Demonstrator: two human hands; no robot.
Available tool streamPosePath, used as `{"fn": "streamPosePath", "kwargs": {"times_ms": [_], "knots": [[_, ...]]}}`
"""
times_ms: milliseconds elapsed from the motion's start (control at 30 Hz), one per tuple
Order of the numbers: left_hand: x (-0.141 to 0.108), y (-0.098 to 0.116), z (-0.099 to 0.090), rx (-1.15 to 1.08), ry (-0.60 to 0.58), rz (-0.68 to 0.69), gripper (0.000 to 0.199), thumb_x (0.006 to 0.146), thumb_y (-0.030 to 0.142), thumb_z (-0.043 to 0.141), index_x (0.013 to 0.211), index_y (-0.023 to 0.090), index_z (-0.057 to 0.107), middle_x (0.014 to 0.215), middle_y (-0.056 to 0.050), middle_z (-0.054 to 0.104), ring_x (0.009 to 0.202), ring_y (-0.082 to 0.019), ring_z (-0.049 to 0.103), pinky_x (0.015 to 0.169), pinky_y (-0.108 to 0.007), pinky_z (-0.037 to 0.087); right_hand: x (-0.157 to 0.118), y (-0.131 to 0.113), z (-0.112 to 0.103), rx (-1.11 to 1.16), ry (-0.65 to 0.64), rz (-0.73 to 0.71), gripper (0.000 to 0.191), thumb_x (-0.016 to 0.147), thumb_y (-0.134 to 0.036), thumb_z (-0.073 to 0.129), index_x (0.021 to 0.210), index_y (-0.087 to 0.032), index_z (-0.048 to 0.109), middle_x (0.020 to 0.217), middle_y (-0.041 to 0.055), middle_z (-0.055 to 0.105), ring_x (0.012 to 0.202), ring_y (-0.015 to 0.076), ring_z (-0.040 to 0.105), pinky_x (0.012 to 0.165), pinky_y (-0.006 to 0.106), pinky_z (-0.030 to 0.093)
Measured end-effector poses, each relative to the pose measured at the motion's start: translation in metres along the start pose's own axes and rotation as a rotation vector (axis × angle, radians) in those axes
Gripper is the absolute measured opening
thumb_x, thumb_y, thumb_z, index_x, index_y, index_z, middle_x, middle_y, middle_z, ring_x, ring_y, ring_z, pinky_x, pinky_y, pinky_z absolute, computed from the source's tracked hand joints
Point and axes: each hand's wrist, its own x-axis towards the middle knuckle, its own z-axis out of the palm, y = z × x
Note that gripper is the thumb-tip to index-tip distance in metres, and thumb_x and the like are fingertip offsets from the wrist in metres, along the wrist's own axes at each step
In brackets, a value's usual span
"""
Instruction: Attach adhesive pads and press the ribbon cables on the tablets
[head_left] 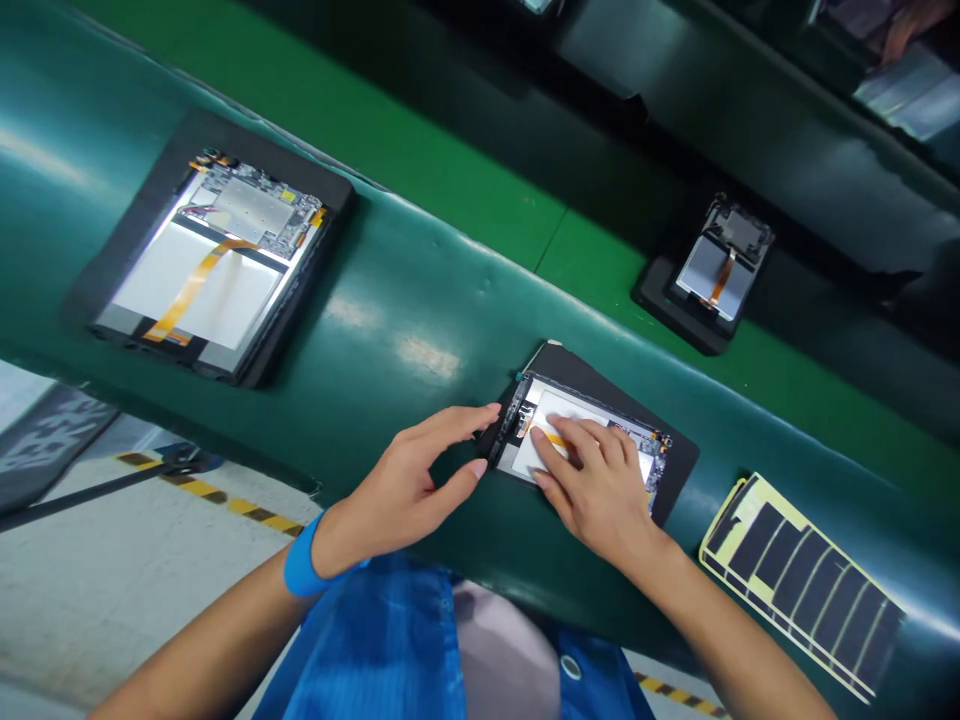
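An opened tablet (514, 462) lies on a black foam pad (679, 462) in front of me, its white battery and circuit board exposed. My right hand (600, 475) rests on it, palm down, fingertips touching the battery area beside an orange ribbon cable (556, 440). Those fingers are spread and partly cover the inner parts. At the tablet's left end, my left hand (420, 470) is open, thumb and fingers apart around the corner. A blue band (304, 560) circles the left wrist.
A second opened tablet (217, 265) sits on a foam pad at the left of the green bench (420, 310). A yellow-edged sheet with dark strips (806, 585) lies at right. Across the green strip, another opened tablet (724, 265) rests on a pad. Another person's hand (911, 30) shows far right.
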Motion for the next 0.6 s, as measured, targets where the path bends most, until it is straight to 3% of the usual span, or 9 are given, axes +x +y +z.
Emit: {"fn": "streamPosePath", "kwargs": {"times_ms": [133,267,400,600], "knots": [[0.001,0.002,0.0,-0.586,-0.033,-0.191,0.053,0.1,0.037,0.059,0.15,0.022,0.051,0.127,-0.015,0.071,0.112,-0.027,0.07,0.096,-0.042,0.058,-0.003,0.002,0.001,-0.033,-0.011,0.001,0.035,0.098,-0.029,0.06,0.132,-0.02,0.064,0.135,0.0136,0.065,0.118,0.0307,0.055,0.1,0.048,0.038],[0.005,0.0,0.004,-1.005,-0.129,-0.28,0.077,0.097,0.065,0.048,0.157,0.018,0.039,0.131,-0.022,0.068,0.114,-0.034,0.07,0.091,-0.049,0.058,-0.003,0.006,-0.004,0.065,0.049,0.062,0.034,0.099,-0.026,0.059,0.132,-0.021,0.063,0.13,0.0123,0.067,0.112,0.0289,0.059,0.095,0.046,0.042],[0.009,0.0,0.011,-1.08,-0.189,-0.294,0.083,0.096,0.071,0.035,0.159,0.016,0.032,0.137,-0.023,0.065,0.121,-0.035,0.066,0.096,-0.052,0.054,0.005,0.002,-0.015,0.244,0.177,0.09,0.025,0.099,-0.021,0.058,0.123,-0.021,0.066,0.115,0.009,0.071,0.102,0.0231,0.064,0.089,0.04,0.045],[0.013,0.009,0.024,-0.911,0.088,-0.147,0.08,0.099,0.066,0.018,0.161,0.015,0.022,0.146,-0.021,0.058,0.138,-0.031,0.054,0.115,-0.057,0.039,0.031,-0.027,-0.022,0.601,0.295,0.201,0.011,0.097,-0.019,0.061,0.102,-0.022,0.07,0.095,0.0043,0.071,0.081,0.0171,0.064,0.076,0.034,0.048]]}}
